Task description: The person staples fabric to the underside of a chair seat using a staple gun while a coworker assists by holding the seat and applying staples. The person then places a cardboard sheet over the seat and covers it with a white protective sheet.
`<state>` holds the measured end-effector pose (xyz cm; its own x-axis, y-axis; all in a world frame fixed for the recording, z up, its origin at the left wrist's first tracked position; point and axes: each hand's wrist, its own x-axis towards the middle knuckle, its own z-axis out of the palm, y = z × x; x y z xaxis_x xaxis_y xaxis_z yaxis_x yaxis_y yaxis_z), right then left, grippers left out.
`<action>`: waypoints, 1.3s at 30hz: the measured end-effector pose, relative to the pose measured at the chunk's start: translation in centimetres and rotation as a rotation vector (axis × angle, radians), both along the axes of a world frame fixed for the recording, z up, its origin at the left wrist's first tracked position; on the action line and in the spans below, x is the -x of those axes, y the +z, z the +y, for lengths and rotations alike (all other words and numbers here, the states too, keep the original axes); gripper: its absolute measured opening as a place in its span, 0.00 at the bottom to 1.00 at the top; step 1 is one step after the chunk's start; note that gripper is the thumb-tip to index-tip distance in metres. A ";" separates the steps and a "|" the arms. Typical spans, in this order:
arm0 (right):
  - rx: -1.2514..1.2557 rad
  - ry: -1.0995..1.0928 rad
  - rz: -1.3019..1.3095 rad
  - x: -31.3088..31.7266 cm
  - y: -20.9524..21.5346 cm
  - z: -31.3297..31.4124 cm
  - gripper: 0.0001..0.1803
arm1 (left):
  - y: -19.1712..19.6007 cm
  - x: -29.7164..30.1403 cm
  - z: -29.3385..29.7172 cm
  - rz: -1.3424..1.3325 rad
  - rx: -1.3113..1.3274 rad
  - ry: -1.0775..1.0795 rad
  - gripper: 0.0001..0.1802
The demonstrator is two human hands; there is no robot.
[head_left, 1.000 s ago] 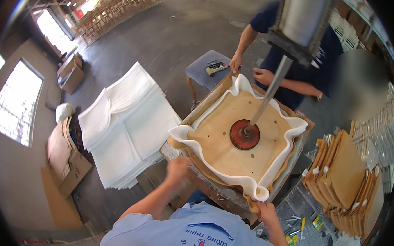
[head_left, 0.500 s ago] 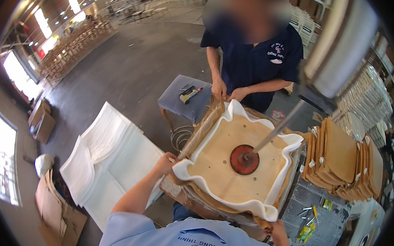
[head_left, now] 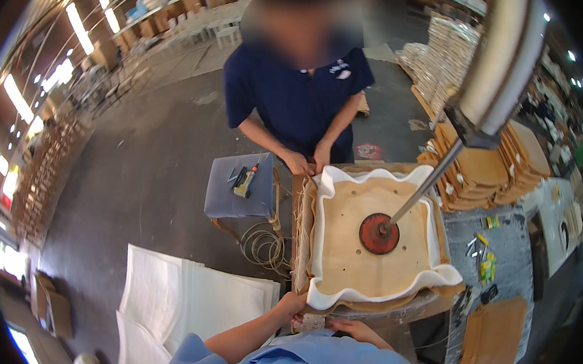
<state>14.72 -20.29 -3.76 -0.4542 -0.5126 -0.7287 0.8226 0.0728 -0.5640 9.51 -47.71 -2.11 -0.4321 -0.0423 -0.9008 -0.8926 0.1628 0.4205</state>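
Lying beyond both hands (head_left: 295, 304), tan panel (head_left: 341, 229), white foam edging (head_left: 441, 275)

Looked down and forward from the wearer's head, upright and unmirrored, through the left one of two fisheye lenses. Took in the pale-blue shirt (head_left: 296, 360) at very close range along the lower edge. Faced across the beige perforated panel (head_left: 339, 246), near and seen from above, toward the navy-shirted co-worker (head_left: 293, 102) opposite. Caught the press cylinder (head_left: 504, 62) slanting in at upper right, and reached as far as distant shelving (head_left: 154, 15), bent along the dark rim.
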 end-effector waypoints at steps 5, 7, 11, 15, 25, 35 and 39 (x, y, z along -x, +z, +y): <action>0.212 -0.291 -0.236 1.7 -2.1 -8.6 0.25 | 1.7 3.1 -1.1 0.035 -0.040 -0.327 0.33; 0.305 -0.364 -0.267 1.6 -1.7 -9.2 0.25 | 1.1 2.9 -2.0 0.104 -0.016 -0.418 0.28; 0.297 -0.387 -0.194 1.9 -1.0 -9.3 0.24 | 0.3 3.6 -2.0 0.251 -0.064 -0.709 0.19; 0.153 -0.483 -0.226 1.6 -5.2 -11.3 0.22 | -0.9 4.1 -1.9 0.249 -0.170 -0.793 0.17; -0.237 -0.190 0.284 3.0 -0.9 -12.3 0.28 | -0.6 2.6 -2.5 0.029 -0.348 -0.258 0.23; -0.513 0.150 0.766 2.3 0.9 -12.4 0.27 | 3.8 -0.2 -2.2 0.184 -0.191 -0.183 0.26; -0.441 0.112 0.689 1.6 6.8 -6.7 0.26 | 8.2 1.6 -3.1 0.589 0.052 -0.485 0.29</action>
<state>13.13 -26.96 3.07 -0.8362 -0.3130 -0.4504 0.2778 0.4665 -0.8398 7.95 -50.80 6.10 -0.8213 0.2389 -0.5181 -0.3467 0.5121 0.7858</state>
